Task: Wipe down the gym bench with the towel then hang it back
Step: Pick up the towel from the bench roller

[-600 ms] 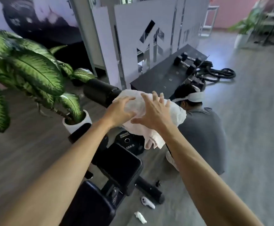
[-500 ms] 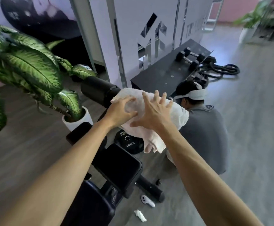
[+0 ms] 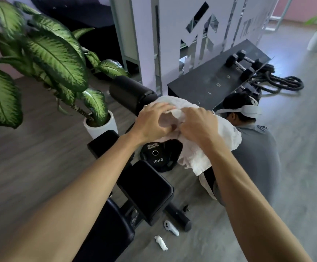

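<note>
Both the left hand (image 3: 152, 123) and right hand (image 3: 197, 125) pinch the crumpled white cotton towel (image 3: 201, 154) at twelve o'clock, bunching it over the black padded roller (image 3: 131, 95), likely for wiping.

Under the fingers (image 3: 168, 108) lies a white towel (image 3: 201, 152) of rough, nubby cloth. Just left of them the roller pad (image 3: 131, 93) looks smooth, matt black. Below them, the seat pad (image 3: 144, 188) shows faintly glossy vinyl.
</note>
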A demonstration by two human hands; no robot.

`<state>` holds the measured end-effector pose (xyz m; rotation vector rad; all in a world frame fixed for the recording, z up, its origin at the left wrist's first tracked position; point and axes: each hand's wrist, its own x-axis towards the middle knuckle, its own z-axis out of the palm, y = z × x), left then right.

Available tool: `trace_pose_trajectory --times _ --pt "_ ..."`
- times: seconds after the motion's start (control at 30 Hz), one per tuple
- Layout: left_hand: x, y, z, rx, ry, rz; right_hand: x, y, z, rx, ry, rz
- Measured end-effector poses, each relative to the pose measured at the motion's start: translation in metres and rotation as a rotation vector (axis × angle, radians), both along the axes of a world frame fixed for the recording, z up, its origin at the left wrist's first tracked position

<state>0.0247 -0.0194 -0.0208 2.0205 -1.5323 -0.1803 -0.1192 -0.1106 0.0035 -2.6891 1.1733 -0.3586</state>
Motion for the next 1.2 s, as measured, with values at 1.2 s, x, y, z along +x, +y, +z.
trace_pose_trajectory --times 1.2 --pt "0.093 0.910 -0.167 0.172 0.285 1.082 0.275 0.827 -0.180 0.289 0.320 1.240"
